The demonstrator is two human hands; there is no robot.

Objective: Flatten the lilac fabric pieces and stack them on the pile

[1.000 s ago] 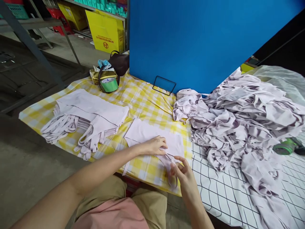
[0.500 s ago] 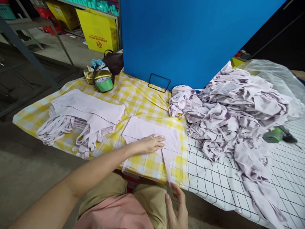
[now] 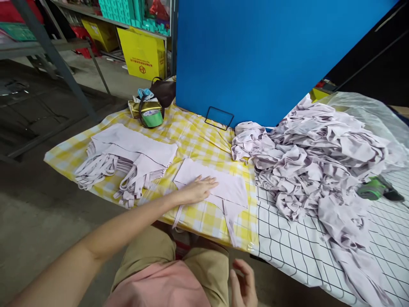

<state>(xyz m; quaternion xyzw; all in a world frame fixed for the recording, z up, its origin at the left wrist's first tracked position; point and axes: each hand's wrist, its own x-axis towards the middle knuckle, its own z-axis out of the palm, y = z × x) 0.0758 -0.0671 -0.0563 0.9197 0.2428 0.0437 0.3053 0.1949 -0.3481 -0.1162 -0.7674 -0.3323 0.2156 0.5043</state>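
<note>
A pale lilac strappy top (image 3: 231,183) lies flat on the yellow checked cloth, its straps pointing toward the table's near edge. My left hand (image 3: 198,189) rests on its middle, fingers stretched out and palm down. Below the table edge, my right hand (image 3: 244,283) is apart from the top, with loosely curled fingers, a gap from the thumb and nothing seen in it. To the left sits a neat stack of matching tops (image 3: 131,143), straps hanging toward me. On the right, a big crumpled heap of the same lilac garments (image 3: 319,149) spreads over the table.
A blue panel (image 3: 255,55) stands behind the cloth, with a black wire frame (image 3: 219,118) at its foot. Green tape (image 3: 152,118) and a dark bag (image 3: 164,91) sit at the back left. A green and black object (image 3: 372,189) lies right of the heap.
My right hand has come away from the strap end and moved slightly down and right. My left hand stays on the top. The camera view has shifted a little.
</note>
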